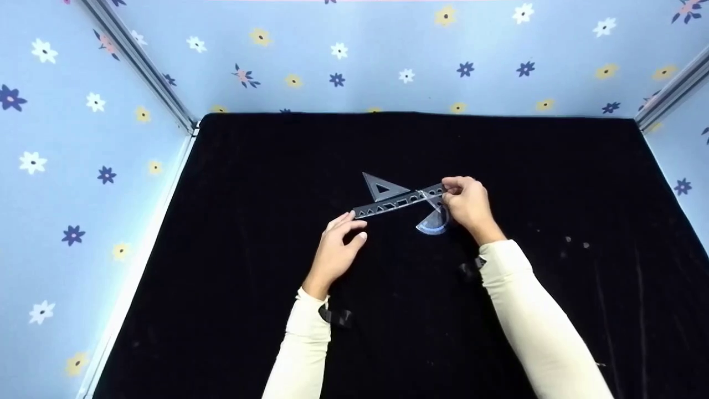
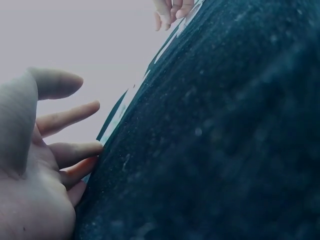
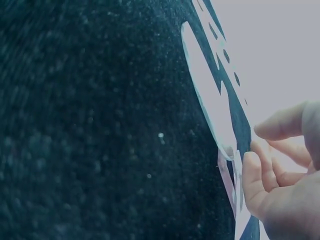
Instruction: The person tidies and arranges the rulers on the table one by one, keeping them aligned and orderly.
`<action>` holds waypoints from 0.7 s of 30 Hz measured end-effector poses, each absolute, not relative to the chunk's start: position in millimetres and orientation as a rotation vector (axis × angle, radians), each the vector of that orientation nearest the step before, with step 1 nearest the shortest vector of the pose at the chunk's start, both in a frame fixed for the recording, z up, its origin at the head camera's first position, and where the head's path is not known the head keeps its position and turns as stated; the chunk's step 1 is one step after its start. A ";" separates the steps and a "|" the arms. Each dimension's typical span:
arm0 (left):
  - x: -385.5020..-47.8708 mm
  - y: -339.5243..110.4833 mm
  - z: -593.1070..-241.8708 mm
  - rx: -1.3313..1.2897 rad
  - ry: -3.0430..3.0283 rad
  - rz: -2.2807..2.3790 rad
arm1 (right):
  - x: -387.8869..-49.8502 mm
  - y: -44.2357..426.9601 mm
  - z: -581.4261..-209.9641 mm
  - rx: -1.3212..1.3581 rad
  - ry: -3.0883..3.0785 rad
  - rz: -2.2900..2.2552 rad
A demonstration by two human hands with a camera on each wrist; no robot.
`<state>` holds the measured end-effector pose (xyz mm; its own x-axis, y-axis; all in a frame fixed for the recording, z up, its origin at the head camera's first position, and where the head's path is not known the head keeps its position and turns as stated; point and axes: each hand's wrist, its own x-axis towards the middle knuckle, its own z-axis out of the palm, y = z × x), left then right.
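A clear ruler with cut-out shapes (image 1: pixel 390 204) lies slanted on the black cloth, its right end farther back. At its left end, my left hand (image 1: pixel 336 246) touches it with the fingertips, thumb held apart; the left wrist view shows the same hand (image 2: pixel 42 165) with spread fingers. My right hand (image 1: pixel 471 206) pinches the ruler's right end between thumb and fingers; this hand (image 3: pixel 287 175) is at the right in the right wrist view. A clear set square (image 1: pixel 382 189) lies behind the ruler. A protractor (image 1: pixel 432 223) sits in front, beside another clear piece crossing near the ruler's right part.
Black cloth (image 1: pixel 221 266) covers the table. Flower-patterned light blue panels (image 1: pixel 376 55) stand behind it and at both sides, with metal posts at the back corners. Small pale specks lie on the cloth at the right.
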<state>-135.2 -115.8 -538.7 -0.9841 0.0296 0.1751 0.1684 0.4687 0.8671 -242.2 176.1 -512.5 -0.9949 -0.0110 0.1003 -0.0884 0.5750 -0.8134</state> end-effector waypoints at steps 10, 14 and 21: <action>-135.0 -115.0 -538.1 -0.085 -2.471 -1.586 | -237.7 175.0 -511.6 0.060 -2.660 1.526; -135.4 -114.6 -537.0 -0.031 -2.420 -1.595 | -235.2 174.8 -511.2 0.032 -2.610 1.651; -137.7 -114.1 -539.4 -0.021 -2.234 -1.703 | -230.8 174.1 -507.5 -0.002 -2.544 1.805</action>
<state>-137.7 -114.1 -539.4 -0.9452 -0.1864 0.2681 0.2092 0.2846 0.9355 -230.8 174.1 -507.5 -0.9997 0.0142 0.0178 -0.0121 0.3304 -0.9438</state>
